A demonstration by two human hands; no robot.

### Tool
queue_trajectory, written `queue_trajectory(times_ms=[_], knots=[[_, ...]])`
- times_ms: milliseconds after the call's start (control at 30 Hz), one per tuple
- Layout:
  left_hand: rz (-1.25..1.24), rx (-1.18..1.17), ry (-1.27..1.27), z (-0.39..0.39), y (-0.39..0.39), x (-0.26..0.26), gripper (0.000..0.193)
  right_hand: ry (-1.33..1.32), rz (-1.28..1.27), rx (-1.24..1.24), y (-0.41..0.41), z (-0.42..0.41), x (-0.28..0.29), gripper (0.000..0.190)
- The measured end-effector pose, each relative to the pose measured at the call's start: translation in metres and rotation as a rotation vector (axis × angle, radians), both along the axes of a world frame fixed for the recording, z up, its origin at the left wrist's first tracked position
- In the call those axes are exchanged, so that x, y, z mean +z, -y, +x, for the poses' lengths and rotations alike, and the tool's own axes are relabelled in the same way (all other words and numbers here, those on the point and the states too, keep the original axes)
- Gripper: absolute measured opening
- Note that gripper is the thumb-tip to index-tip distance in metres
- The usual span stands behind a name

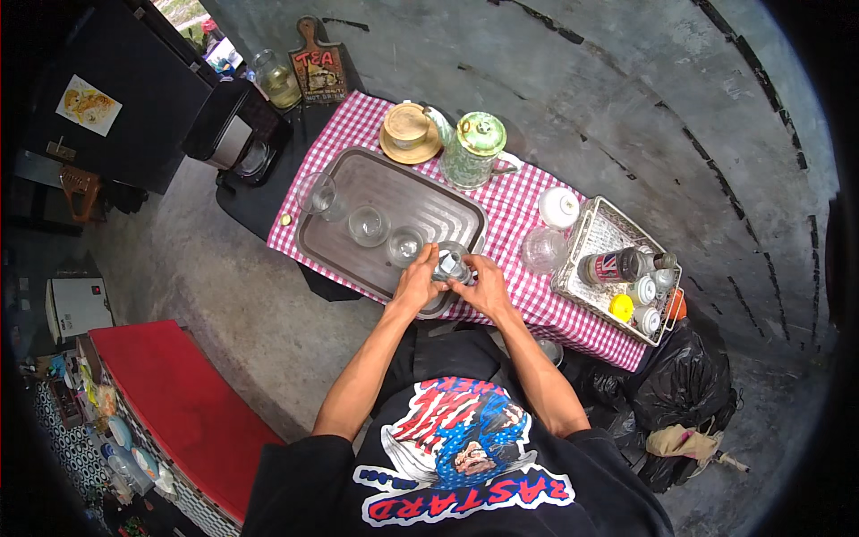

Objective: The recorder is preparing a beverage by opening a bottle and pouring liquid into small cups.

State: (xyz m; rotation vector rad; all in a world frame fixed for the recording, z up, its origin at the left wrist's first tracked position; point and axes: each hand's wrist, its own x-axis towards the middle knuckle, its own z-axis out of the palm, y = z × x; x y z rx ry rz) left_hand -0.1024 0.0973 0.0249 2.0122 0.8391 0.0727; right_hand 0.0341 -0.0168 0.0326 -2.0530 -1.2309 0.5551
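Observation:
Both my hands are around a clear glass (451,267) at the tray's near right corner. My left hand (417,283) grips its left side, and my right hand (484,285) has the other side, with fingers partly hiding it. Beneath is a brown serving tray (335,258) with rounded corners. Just left of my hands stands a clear glass (405,246), then a round glass (368,226) further along. A taller stemmed glass (317,193) is at the tray's left end. Whether the held glass touches the tray, I cannot tell.
A red checked tablecloth (517,235) covers the table. Behind the tray are a green enamel pot (468,158) and a yellow cup on a saucer (407,131). To the right, glass jars (545,250) stand beside a wire basket (570,285) of bottles. A coffee maker (231,134) stands left.

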Motion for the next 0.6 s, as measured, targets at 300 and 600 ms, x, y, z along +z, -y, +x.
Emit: queue_trajectory(times_ms=[300, 600], knots=[[0.056, -0.016, 0.008, -0.0015, 0.0007, -0.0058, 0.085, -0.004, 0.012, -0.006, -0.0012, -0.0012, 0.0007, 0.049], [0.014, -0.003, -0.003, -0.0004, 0.0015, 0.0007, 0.088, 0.008, -0.003, 0.0, -0.001, -0.0003, 0.0008, 0.049]])
